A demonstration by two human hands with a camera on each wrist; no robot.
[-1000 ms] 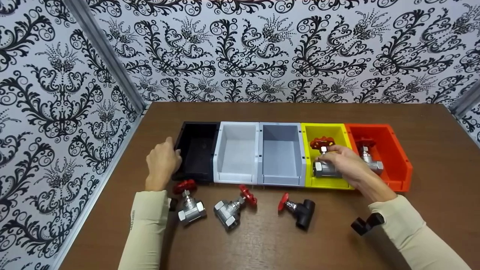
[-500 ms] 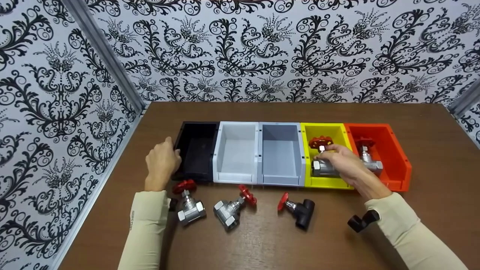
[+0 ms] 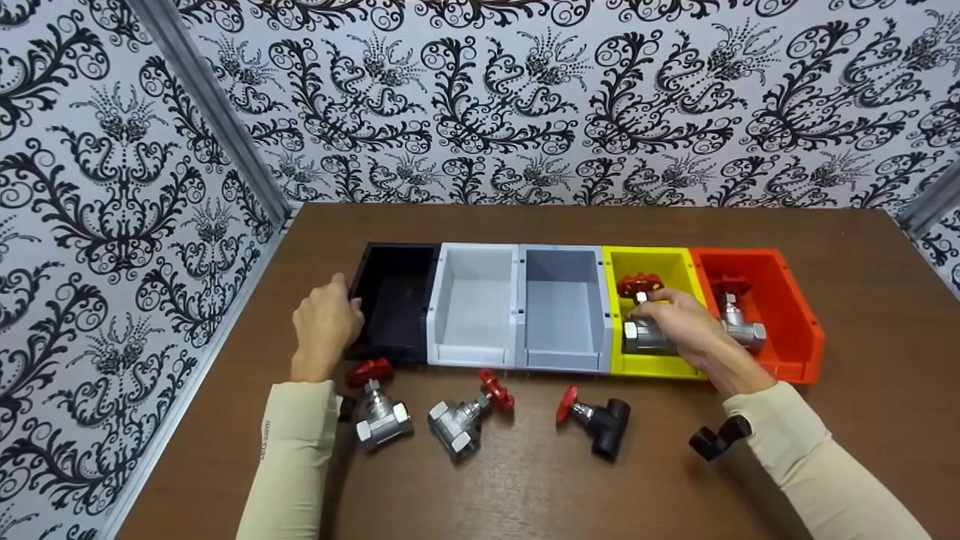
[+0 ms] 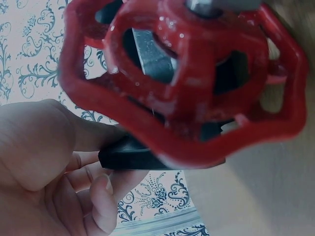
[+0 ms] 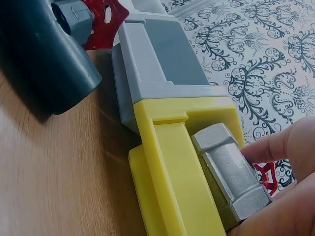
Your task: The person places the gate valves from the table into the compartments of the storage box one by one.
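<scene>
My right hand [image 3: 688,326] holds a steel globe valve [image 3: 640,337] with a red handwheel inside the yellow bin [image 3: 660,366]. In the right wrist view the valve's hex-ended body [image 5: 234,172] lies just behind the bin's front lip, thumb and fingers at its sides. My left hand [image 3: 324,324] grips the outer left wall of the black bin [image 3: 390,352]; in the left wrist view the thumb and fingers pinch its dark edge [image 4: 130,155]. A second steel valve [image 3: 742,330] sits in the orange bin [image 3: 799,315], partly behind my right hand.
White [image 3: 474,352] and grey [image 3: 561,360] bins stand between the black and yellow ones. In front of the row lie two steel valves [image 3: 384,426] [image 3: 454,427] and a black tee-shaped valve [image 3: 609,429] with a red handwheel. Patterned walls [image 3: 525,97] close off the back and left.
My right hand has shifted slightly left with the valve inside the yellow bin. The left hand keeps its place on the black bin.
</scene>
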